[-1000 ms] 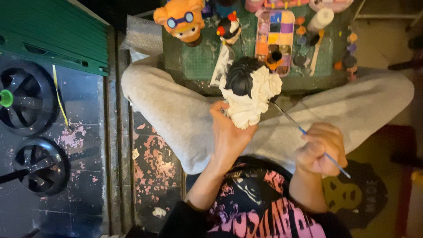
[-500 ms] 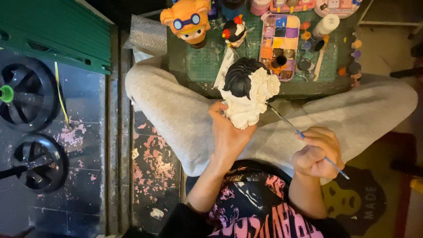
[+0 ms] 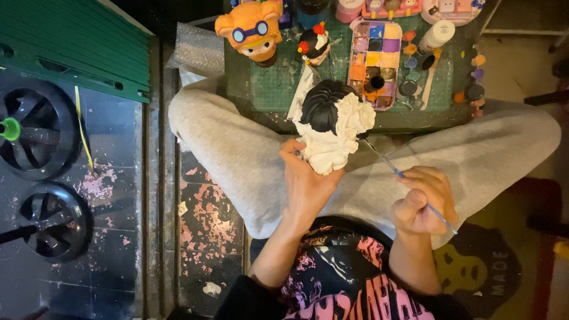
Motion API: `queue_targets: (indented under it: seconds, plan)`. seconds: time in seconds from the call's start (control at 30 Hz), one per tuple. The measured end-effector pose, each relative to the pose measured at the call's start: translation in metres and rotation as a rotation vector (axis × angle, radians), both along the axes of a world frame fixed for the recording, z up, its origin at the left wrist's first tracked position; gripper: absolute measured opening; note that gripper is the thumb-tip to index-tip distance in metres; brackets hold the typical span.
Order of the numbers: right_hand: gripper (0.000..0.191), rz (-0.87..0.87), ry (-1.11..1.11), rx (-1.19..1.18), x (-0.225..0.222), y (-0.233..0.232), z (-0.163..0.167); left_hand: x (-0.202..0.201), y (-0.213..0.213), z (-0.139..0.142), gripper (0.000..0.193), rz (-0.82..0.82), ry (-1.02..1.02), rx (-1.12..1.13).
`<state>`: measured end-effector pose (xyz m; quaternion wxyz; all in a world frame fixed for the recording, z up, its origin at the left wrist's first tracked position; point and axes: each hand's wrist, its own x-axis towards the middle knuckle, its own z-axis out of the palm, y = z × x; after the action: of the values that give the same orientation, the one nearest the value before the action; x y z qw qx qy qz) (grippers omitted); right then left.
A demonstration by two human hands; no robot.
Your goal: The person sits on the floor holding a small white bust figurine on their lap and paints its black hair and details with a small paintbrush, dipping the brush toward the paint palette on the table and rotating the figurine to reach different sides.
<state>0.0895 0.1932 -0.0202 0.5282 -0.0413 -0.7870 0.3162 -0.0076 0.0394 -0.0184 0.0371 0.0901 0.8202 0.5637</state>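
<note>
Left hand (image 3: 308, 184) grasps white figurine (image 3: 332, 133) off worktop (image 3: 267, 89) near edge; right hand (image 3: 422, 198) pinches brush (image 3: 403, 176); palette (image 3: 373, 56) mid-worktop.

The left hand (image 3: 308, 184) covers the base of the white figurine (image 3: 332, 127), so its lower part cannot be seen. The paintbrush (image 3: 403, 178) tip disappears behind the figurine, and its middle is wrapped in the right hand (image 3: 422, 198). Jars (image 3: 349, 7) at the top edge are cut off.
</note>
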Motion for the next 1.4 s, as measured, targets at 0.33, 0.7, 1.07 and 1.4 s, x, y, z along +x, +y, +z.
queue_targets:
  seconds: [0.33,0.7,1.07,1.4]
  plan:
    - [0.04,0.071,0.269,-0.061,0.01,0.008,0.025,0.003,-0.012,0.012,0.079,-0.224,-0.37,0.359]
    - [0.043,0.356,0.12,0.095,0.017,0.017,0.061,0.01,-0.02,0.027,0.081,-0.314,-0.389,0.369]
    - [0.033,0.396,0.008,0.196,0.028,0.019,0.067,0.016,-0.021,0.026,0.08,-0.342,-0.411,0.423]
    - [0.039,0.406,-0.051,0.214,0.019,0.018,0.093,0.007,-0.022,0.018,0.084,-0.374,-0.973,0.781]
